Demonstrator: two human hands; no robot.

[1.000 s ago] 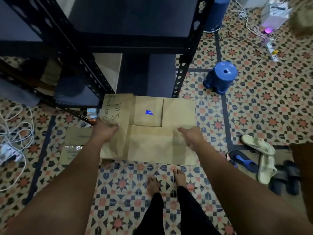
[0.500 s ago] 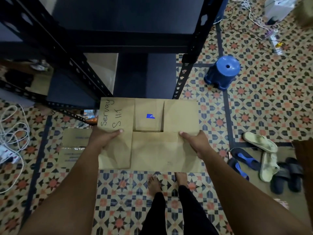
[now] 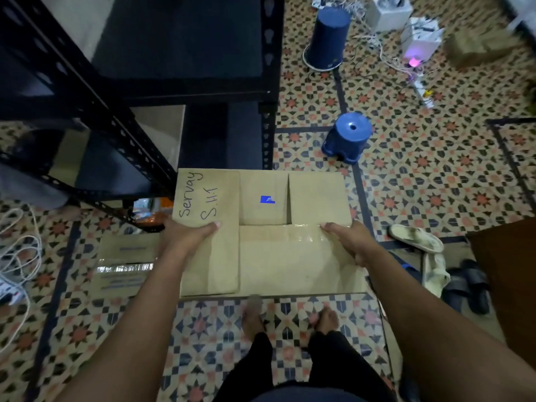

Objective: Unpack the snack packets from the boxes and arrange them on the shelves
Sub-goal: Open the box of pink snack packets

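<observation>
While I stand by the black shelf rack (image 3: 185,91), my left hand (image 3: 185,237) and right hand (image 3: 346,242) hold the brown box (image 3: 278,256) by its sides (flaps shut, "Servay" written on top), just in front of that rack.

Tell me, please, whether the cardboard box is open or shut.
Shut: the cardboard box has its top flaps folded flat, nothing inside visible.

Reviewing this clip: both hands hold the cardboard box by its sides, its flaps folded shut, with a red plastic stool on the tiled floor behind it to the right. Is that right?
Not quite: the stool is blue, not red, as the head view shows. The rest stands: the left hand and right hand hold the cardboard box by its sides, flaps folded shut, stool on the tiled floor behind it to the right.
</observation>
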